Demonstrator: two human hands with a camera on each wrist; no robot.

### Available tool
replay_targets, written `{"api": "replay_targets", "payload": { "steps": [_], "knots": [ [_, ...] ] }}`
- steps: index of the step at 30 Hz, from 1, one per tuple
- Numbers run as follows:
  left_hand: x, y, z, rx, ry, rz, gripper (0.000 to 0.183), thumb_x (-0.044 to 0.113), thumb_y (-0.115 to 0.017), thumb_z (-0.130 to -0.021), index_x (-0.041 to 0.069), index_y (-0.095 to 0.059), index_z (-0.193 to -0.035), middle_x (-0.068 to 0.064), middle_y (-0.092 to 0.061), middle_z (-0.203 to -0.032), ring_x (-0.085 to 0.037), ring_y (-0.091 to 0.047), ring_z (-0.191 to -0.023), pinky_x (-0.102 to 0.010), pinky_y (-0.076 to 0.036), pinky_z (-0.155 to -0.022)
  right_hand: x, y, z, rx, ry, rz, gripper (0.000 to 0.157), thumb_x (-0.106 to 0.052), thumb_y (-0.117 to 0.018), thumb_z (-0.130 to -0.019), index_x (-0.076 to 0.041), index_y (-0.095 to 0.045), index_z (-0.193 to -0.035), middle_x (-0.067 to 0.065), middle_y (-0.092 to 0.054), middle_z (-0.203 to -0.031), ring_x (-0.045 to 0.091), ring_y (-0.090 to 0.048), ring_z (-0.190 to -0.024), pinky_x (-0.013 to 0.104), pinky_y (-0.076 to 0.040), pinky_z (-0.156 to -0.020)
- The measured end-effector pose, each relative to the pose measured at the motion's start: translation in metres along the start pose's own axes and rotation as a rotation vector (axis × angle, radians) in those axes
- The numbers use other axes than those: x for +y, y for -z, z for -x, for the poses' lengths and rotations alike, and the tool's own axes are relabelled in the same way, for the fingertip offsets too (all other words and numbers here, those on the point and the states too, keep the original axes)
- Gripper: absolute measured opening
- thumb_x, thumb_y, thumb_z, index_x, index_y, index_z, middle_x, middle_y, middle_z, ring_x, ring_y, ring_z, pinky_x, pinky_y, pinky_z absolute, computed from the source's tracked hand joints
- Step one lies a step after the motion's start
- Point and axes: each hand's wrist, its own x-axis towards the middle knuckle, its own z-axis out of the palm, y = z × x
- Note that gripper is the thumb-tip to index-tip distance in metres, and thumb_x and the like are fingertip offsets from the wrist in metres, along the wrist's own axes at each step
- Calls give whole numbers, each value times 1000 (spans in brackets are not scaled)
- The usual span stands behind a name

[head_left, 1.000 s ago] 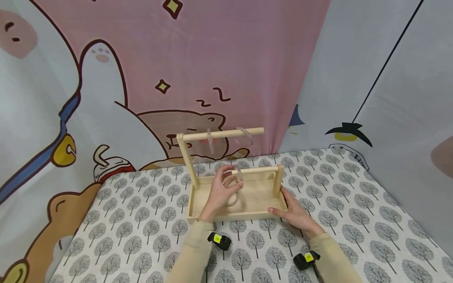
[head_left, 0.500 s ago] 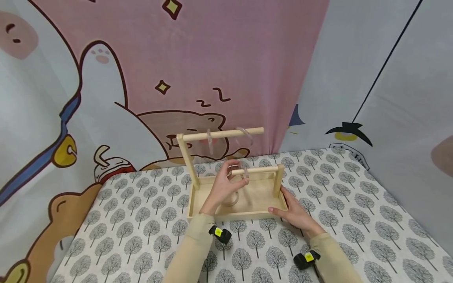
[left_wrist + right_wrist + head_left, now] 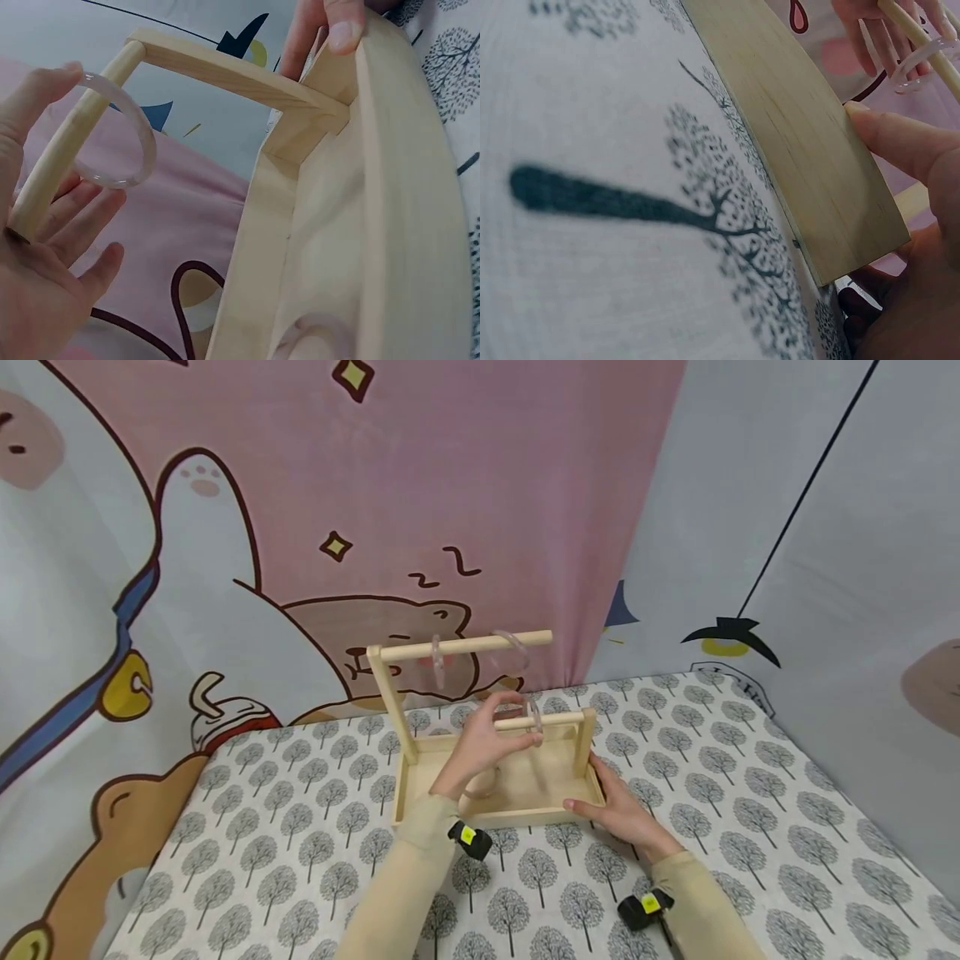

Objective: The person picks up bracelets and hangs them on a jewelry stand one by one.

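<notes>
My left hand [image 3: 483, 739] pinches a translucent pale bangle [image 3: 146, 146] between thumb and fingertips. The bangle encircles the lower rod [image 3: 558, 719] of a wooden jewelry stand, partway along from its free end. My right hand [image 3: 618, 806] grips the right front corner of the stand's tray [image 3: 810, 150], thumb on the front wall and fingers round the right side. Inside the tray, another bangle [image 3: 319, 321] lies near the front wall, partly hidden behind my left wrist in the head view. Two more bangles hang on the upper rod [image 3: 480, 645].
The stand rests on a tree-print tablecloth [image 3: 337, 860]. A pink and white cartoon curtain [image 3: 585, 510] hangs behind the table. The upper rod's post [image 3: 392, 706] rises from the tray's left end, the lower rod's post [image 3: 584, 743] from its right.
My left hand has moved right, carrying the bangle from the lower rod's free end farther along the rod. My right hand stays on the tray corner. The head view has shifted slightly.
</notes>
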Motion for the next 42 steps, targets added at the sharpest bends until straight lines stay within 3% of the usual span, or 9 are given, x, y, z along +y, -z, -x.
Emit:
{"api": "replay_targets", "payload": {
  "steps": [10,19,26,34,38,42],
  "knots": [
    [8,0,-14,-80,-41,-95,69,30,-87,-71,9,-56,-128,-2,-59,-129,-20,-59,-115,-33,-48,-94,3,-1,-1,4,-24,-8,103,-28,-77,-83,-6,-8,-155,26,-12,-156,46,-26,-136,59,-22,-109],
    [8,7,-15,-187,-52,-203,78,33,-87,-71,9,-52,-136,-4,-60,-127,-24,-56,-116,-40,-45,-97,2,-1,-1,0,-11,14,103,-29,-77,-82,-5,-8,-155,27,-13,-155,47,-30,-133,60,-26,-107],
    [1,10,-13,-196,-66,-87,76,28,-85,-74,5,-50,-137,-4,-54,-137,-23,-51,-124,-35,-41,-103,1,-1,-1,-4,6,8,102,-27,-75,-84,-3,-6,-155,28,-15,-154,47,-31,-133,58,-29,-106],
    [-9,22,-2,-153,-16,47,72,23,-83,-77,14,-48,-140,-1,-51,-139,-21,-47,-128,-39,-37,-105,2,-1,-1,-5,6,4,102,-26,-75,-85,-3,-4,-155,28,-12,-155,47,-28,-135,56,-25,-108],
    [-14,30,4,-148,-27,105,70,17,-81,-80,10,-47,-141,-7,-49,-141,-30,-45,-129,-40,-36,-107,2,-1,-1,-4,-2,-3,102,-25,-75,-85,-4,-4,-155,28,-11,-155,46,-27,-136,55,-24,-109],
    [-22,38,10,-138,-14,158,68,7,-79,-80,1,-46,-139,-18,-46,-142,-41,-44,-128,-49,-35,-106,1,-1,0,-3,2,-6,102,-24,-76,-84,-4,-5,-155,27,-11,-155,46,-25,-136,55,-22,-110]
  ]
}}
